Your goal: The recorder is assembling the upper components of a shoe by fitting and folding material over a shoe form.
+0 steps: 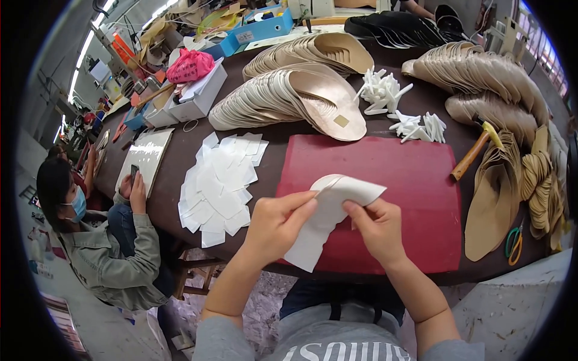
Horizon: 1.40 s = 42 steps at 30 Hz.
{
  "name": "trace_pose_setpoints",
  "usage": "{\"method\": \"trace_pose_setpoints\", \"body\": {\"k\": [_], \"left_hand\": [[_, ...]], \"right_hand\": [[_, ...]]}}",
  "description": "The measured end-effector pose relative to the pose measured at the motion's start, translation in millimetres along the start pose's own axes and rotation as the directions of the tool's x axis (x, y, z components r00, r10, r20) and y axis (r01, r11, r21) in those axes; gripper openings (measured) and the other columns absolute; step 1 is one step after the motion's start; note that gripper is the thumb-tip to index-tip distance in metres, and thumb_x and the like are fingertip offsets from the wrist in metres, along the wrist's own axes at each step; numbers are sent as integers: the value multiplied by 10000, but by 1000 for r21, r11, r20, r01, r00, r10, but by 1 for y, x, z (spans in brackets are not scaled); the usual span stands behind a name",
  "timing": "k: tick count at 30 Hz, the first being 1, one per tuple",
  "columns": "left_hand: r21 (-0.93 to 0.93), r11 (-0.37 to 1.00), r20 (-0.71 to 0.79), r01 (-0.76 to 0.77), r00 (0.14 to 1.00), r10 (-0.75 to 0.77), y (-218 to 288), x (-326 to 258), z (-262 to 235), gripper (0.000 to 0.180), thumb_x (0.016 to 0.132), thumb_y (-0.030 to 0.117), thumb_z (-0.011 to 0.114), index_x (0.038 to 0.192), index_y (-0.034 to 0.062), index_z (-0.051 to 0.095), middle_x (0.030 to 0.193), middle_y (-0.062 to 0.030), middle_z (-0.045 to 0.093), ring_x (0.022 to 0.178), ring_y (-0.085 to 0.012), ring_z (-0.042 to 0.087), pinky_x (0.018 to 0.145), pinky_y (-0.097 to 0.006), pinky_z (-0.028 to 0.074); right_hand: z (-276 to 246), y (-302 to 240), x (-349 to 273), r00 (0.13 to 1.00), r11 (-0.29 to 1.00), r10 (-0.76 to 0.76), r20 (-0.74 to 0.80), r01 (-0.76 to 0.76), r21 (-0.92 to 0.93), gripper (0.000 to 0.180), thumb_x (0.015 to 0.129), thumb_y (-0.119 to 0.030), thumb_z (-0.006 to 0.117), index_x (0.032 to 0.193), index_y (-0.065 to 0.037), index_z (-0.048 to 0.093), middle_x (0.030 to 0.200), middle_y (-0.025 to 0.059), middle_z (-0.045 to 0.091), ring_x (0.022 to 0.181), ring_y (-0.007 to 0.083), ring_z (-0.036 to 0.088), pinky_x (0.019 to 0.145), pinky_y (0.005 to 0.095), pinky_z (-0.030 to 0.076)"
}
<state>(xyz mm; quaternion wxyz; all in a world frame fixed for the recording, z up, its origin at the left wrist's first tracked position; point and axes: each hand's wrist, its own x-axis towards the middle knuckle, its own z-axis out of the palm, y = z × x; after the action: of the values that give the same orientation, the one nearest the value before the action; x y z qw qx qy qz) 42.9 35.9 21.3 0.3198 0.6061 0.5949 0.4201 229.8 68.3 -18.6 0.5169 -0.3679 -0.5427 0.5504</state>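
Over the red mat (415, 168), a folded pale off-white sheet piece (319, 231) is held up between both hands. My left hand (272, 224) pinches its left edge near the top, thumb against fingers. My right hand (380, 228) grips the folded-over flap on the other side with thumb and fingers. The exact kind of the piece cannot be made out; it resembles a soft shoe lining part. A spread pile of thin white patches (220, 180) lies left of the mat.
Fanned stacks of beige shoe pieces (271, 99) stand behind the mat, beside white stick-like pieces (382, 90). At the right are a hammer (472, 153), tan insole-shaped pieces (490, 216) and scissors (513, 245). A masked person (114, 240) sits at the left holding a phone.
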Motion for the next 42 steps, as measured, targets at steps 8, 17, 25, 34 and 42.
{"method": "trace_pose_setpoints", "body": {"k": [8, 17, 25, 34, 42], "left_hand": [[-674, 275, 736, 686, 587, 338, -39, -54, 67, 422, 948, 229, 569, 1297, 0, 506, 1241, -180, 597, 1070, -247, 622, 886, -309, 503], [-981, -4, 193, 195, 963, -189, -53, 3, 111, 292, 928, 135, 609, 1195, 63, 514, 1027, -77, 623, 931, -175, 629, 856, -283, 530], [-981, 107, 141, 164, 970, -201, -52, 10, 148, 368, 914, 73, 612, 1251, 86, 464, 1093, -81, 578, 929, -176, 625, 847, -280, 544], [-959, 200, 147, 199, 957, -249, -55, 33, 154, 419, 913, 41, 589, 1298, 90, 431, 1147, -85, 556, 935, -190, 628, 818, -290, 556], [466, 752, -339, -467, 690, 639, -56, 31, 110, 235, 802, 115, 671, 1025, 133, 599, 1027, -37, 600, 827, -162, 546, 729, -307, 452]], "right_hand": [[-24, -33, 29, 976, 785, 128, 176, -209, 583, 165, 856, -77, 660, 934, 69, 660, 745, 50, 648, 554, 96, 513, 522, 192, 421], [-57, -7, 8, 996, 953, 30, 84, -3, -303, 127, 845, -92, 664, 928, 4, 677, 778, 52, 647, 613, 100, 519, 602, 205, 435], [-70, 13, 10, 987, 992, 125, -98, -124, 16, 142, 848, -118, 668, 899, 14, 670, 778, 45, 648, 664, 95, 522, 634, 199, 426], [-118, 25, 37, 968, 959, 245, 52, -250, 131, 415, 1021, -331, 411, 1104, -2, 651, 1017, 97, 652, 829, 109, 576, 784, 248, 464], [-209, 28, 138, 906, 667, -399, -141, 182, -723, 220, 898, -128, 558, 1079, -58, 661, 1028, 56, 650, 863, 189, 592, 781, 275, 471]]}}
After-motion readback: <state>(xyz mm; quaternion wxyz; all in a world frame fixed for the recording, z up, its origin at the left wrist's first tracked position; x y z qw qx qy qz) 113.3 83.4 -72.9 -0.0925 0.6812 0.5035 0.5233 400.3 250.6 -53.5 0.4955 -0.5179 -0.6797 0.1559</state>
